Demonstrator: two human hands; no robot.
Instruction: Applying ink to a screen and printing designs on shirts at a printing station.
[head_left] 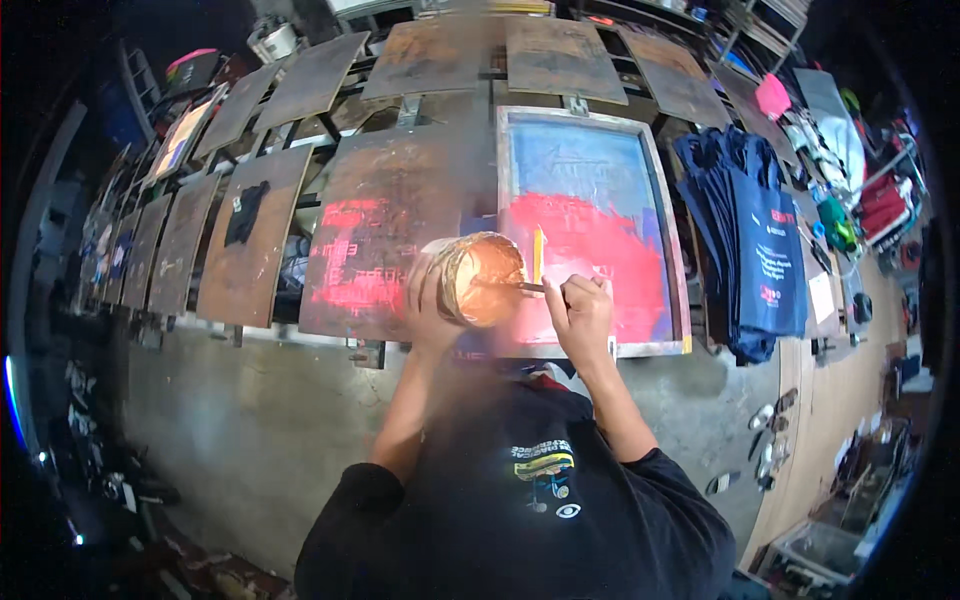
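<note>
My left hand [428,305] is wrapped round the side of a round tub [487,278], whose mouth is tilted and shows a shiny copper-orange inside. My right hand [582,312] is closed on the end of a thin dark stick-like tool [532,287]. The tool's other end reaches into the tub's mouth. Both hands are over the near left part of a screen-printing frame [672,230], whose blue mesh is covered in its nearer part with bright pink ink [610,250]. A narrow yellow strip [539,250] stands beside the tub; its kind is unclear.
Left of the frame, a brown board [370,170] carries pink print marks. More boards [255,235] stand in rows, one with a small black cloth [245,212]. Navy printed bags [755,240] hang in a stack at right. Shoes [770,440] lie on the floor.
</note>
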